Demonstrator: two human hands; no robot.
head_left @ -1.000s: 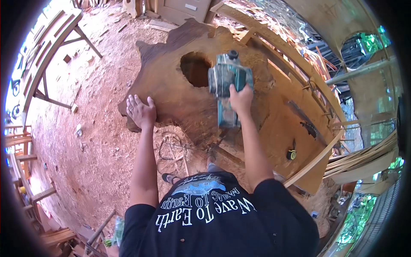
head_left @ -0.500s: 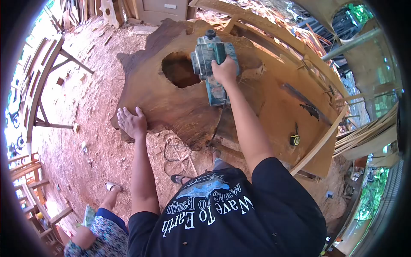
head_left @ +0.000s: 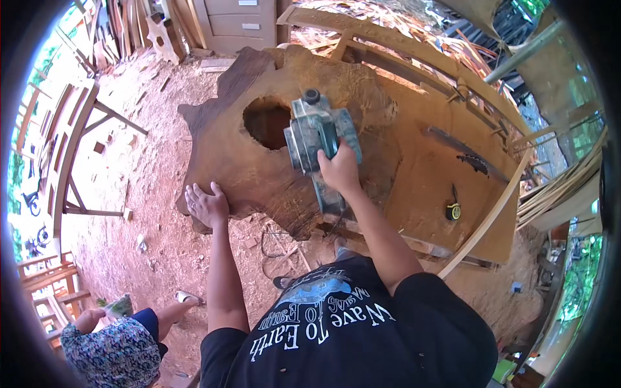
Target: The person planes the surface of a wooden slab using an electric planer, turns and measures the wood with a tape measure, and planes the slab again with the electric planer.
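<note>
A teal electric planer (head_left: 318, 139) rests on a large brown wood slab (head_left: 239, 158) with an irregular outline. My right hand (head_left: 340, 167) is wrapped round the planer's handle, just right of the dark hole (head_left: 268, 123) in the slab. Flat on the slab's near left edge lies my left hand (head_left: 207, 205), its fingers apart and a ring on one of them. A cord trails from the planer's rear toward my body. Beneath the slab is a brown work table (head_left: 424, 187).
On the table's right lie a yellow-black tape measure (head_left: 453, 211) and a long dark metal bar (head_left: 466, 152). Wood strips (head_left: 498, 210) line its right edge. A wooden frame (head_left: 84, 149) stands at left on chip-covered ground. Another person (head_left: 116, 343) is at lower left, holding a plastic bag.
The planer has moved toward my body over the slab with my right hand on it. My left hand stays on the slab's edge. The other person has shifted left in view.
</note>
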